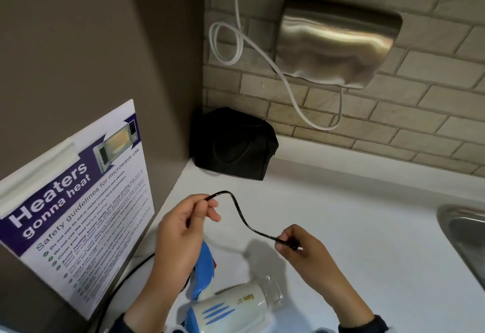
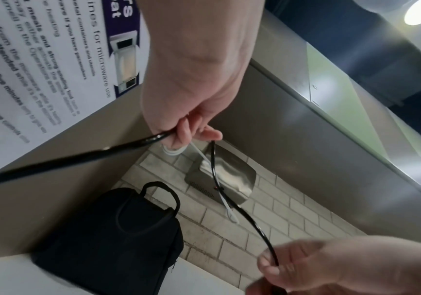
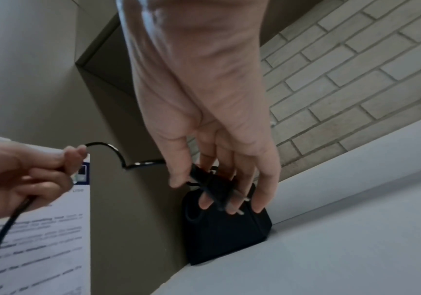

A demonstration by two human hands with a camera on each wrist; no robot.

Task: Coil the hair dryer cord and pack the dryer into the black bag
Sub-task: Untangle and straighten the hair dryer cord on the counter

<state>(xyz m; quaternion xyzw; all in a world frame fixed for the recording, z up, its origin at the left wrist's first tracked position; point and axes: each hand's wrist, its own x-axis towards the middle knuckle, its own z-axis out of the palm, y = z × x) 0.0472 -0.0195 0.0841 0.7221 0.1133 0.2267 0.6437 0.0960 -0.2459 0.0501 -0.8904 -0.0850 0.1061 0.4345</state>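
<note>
Nearest the viewer, the hair dryer (image 1: 231, 306), white with blue vents and a blue handle, lay on its side on the white counter (image 1: 354, 227), directly below and between the two forearms and touched by neither hand. Above it, the left hand (image 1: 183, 230) was raised over the blue handle, its thumb and curled fingers pinching the black cord (image 1: 244, 221); from this grip the cord ran back and down past the wrist along the counter's left edge. To the right, and apart from the left hand, the right hand (image 1: 299, 247) held the cord's plug end; the right wrist view showed the plug (image 3: 214, 185) caught between thumb and fingers, its prongs pointing beyond the fingertips. The stretch of cord between the hands rose in a hump by the left hand, then dipped toward the right hand, hanging clear of the counter. At left, a printed microwave safety poster (image 1: 78, 201) was fixed to a grey panel. Farther back, well apart from both hands, the black bag (image 1: 233, 146) stood upright in the counter's corner against the brick wall. At right, the rim of a steel sink (image 1: 462, 230) showed. On the wall above hung a steel hand dryer (image 1: 336, 41) with a looped white cable (image 1: 228, 43).
</note>
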